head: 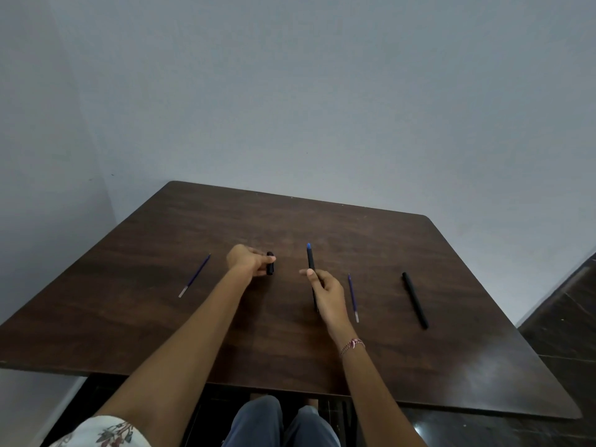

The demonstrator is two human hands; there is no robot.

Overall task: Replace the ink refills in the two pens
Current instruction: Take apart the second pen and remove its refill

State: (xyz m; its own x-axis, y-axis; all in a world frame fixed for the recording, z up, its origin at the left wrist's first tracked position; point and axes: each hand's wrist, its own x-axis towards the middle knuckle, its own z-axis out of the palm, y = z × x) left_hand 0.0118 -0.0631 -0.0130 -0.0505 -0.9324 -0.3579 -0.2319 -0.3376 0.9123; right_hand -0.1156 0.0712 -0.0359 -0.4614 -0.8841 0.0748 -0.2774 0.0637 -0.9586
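My right hand grips a black pen barrel with a blue far end, held over the middle of the brown table. My left hand pinches a short black pen cap at the table surface, apart from the barrel. One blue ink refill lies at the left. A second blue refill lies just right of my right hand. A second black pen, whole and closed, lies at the right.
The table stands in a corner against grey walls. Its front edge is close to my knees. Dark floor shows to the right. A bracelet is on my right wrist.
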